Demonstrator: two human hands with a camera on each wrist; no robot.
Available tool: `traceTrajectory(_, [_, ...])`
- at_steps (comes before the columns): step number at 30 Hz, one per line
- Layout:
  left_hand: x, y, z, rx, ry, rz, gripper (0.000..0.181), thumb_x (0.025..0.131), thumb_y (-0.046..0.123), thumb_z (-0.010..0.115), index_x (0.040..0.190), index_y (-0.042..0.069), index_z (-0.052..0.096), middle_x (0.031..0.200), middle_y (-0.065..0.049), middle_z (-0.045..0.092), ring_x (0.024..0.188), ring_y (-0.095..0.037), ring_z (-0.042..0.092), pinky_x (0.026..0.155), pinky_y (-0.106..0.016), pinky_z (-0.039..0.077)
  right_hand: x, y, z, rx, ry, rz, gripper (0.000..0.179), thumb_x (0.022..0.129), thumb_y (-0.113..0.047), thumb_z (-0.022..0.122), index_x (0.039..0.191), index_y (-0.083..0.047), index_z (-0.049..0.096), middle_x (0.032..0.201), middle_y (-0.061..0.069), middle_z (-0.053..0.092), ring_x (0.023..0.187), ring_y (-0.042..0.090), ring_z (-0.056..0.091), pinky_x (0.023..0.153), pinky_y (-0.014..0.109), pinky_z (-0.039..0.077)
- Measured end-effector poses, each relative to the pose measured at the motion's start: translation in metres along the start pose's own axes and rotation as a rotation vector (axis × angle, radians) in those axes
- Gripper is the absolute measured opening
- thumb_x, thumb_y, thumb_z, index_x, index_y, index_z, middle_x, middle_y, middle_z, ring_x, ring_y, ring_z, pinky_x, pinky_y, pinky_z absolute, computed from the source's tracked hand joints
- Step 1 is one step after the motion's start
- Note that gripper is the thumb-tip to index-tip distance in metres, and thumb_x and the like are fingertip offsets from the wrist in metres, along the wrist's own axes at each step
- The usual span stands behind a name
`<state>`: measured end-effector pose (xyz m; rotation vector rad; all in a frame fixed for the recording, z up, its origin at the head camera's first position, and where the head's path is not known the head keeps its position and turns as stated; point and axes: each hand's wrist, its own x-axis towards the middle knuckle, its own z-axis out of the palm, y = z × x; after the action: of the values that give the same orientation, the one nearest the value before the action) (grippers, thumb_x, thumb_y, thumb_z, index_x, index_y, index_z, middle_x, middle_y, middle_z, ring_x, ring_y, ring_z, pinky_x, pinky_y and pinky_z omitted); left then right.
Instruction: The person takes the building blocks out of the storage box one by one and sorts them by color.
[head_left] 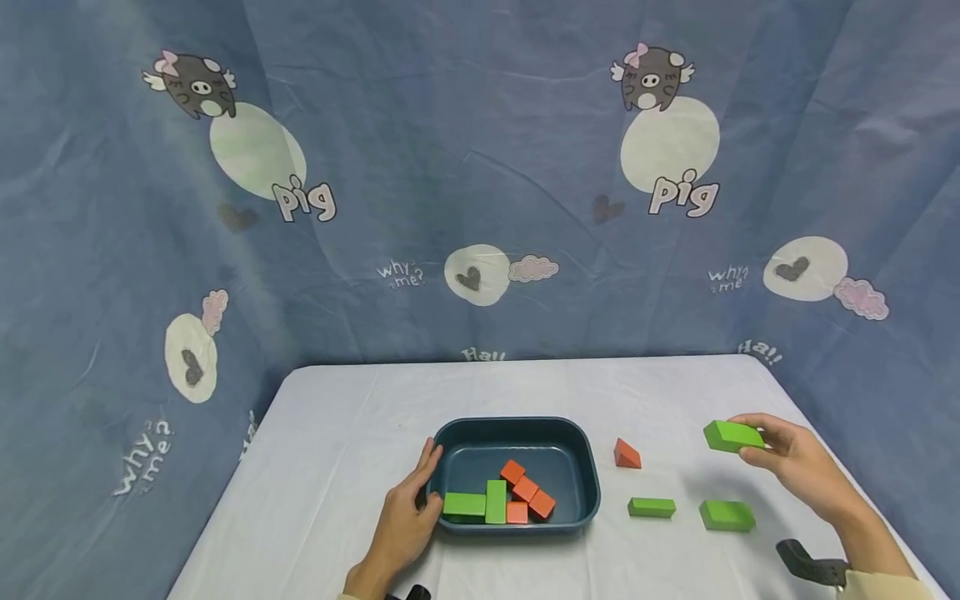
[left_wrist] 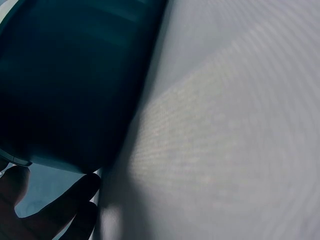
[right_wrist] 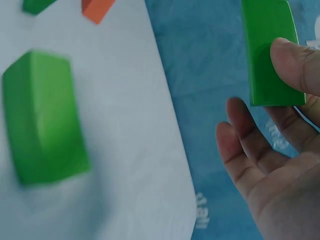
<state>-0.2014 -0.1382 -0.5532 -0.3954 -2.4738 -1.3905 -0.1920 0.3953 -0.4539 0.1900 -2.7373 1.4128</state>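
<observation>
1. We see the left hand [head_left: 405, 521], fingers extended, touching the dark tray [head_left: 517, 437] at left, presumably steadying it.
2. Well apart, the right hand [head_left: 798, 462] pinches one end of a green block [head_left: 731, 437], raised, we judge, to clear the table [head_left: 360, 433].
3. An orange wedge [head_left: 627, 454] lies near the tray.

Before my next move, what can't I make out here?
Head view: one end of the held block, hidden by the right hand.
Left wrist view: inside of the tray, hidden by its side.
Right wrist view: rest of the orange block, cut off by top edge.
</observation>
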Motion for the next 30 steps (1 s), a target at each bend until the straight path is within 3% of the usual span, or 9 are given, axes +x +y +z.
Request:
traceTrajectory(5, [-0.001,-0.002,0.000,0.004,0.015,0.011,0.069,0.081,-0.005,0.060,0.149,0.006,0.053,0.158,-0.005,0.042,0.141,-0.017,0.041,0.109,-0.010,0.026,-0.013,0.015,-0.011,-0.072,0.042,0.060,0.042,0.094,-0.010,0.072,0.131,0.004,0.061,0.113,-0.011,0.063,0.098,-0.007,0.057,0.072,0.021,0.049])
traceTrajectory(12, [-0.002,0.000,-0.001,-0.003,-0.007,-0.027,0.068,0.083,-0.004,0.059,0.150,0.007,0.051,0.159,-0.005,0.040,0.143,-0.013,0.038,0.109,-0.010,0.025,-0.028,0.035,-0.021,-0.123,0.073,0.088,0.041,0.091,-0.011,0.075,0.128,0.005,0.064,0.107,-0.017,0.066,0.096,-0.011,0.055,0.070,0.019,0.046])
traceTrajectory(23, [-0.002,-0.002,-0.002,0.002,-0.005,0.000,0.069,0.082,-0.006,0.059,0.149,0.006,0.051,0.159,-0.003,0.039,0.142,-0.016,0.040,0.109,-0.010,0.025,-0.046,0.069,-0.037,-0.211,0.035,0.202,0.049,0.089,-0.021,0.078,0.127,0.006,0.065,0.108,-0.010,0.070,0.094,-0.020,0.044,0.069,0.016,0.043])
traceTrajectory(25, [-0.001,-0.002,-0.002,0.001,-0.002,0.005,0.069,0.082,-0.006,0.059,0.149,0.007,0.051,0.158,-0.002,0.039,0.142,-0.015,0.040,0.109,-0.010,0.025,-0.048,0.073,-0.037,-0.212,0.020,0.226,0.050,0.089,-0.021,0.078,0.128,0.006,0.064,0.110,-0.008,0.070,0.094,-0.019,0.046,0.069,0.016,0.045])
traceTrajectory(30, [0.000,-0.001,-0.001,-0.003,-0.007,0.000,0.069,0.082,-0.006,0.059,0.150,0.008,0.051,0.158,-0.006,0.040,0.142,-0.016,0.039,0.109,-0.011,0.025,-0.049,0.080,-0.034,-0.215,-0.018,0.288,0.050,0.089,-0.018,0.077,0.129,0.010,0.062,0.121,0.018,0.069,0.098,0.007,0.062,0.069,0.023,0.051])
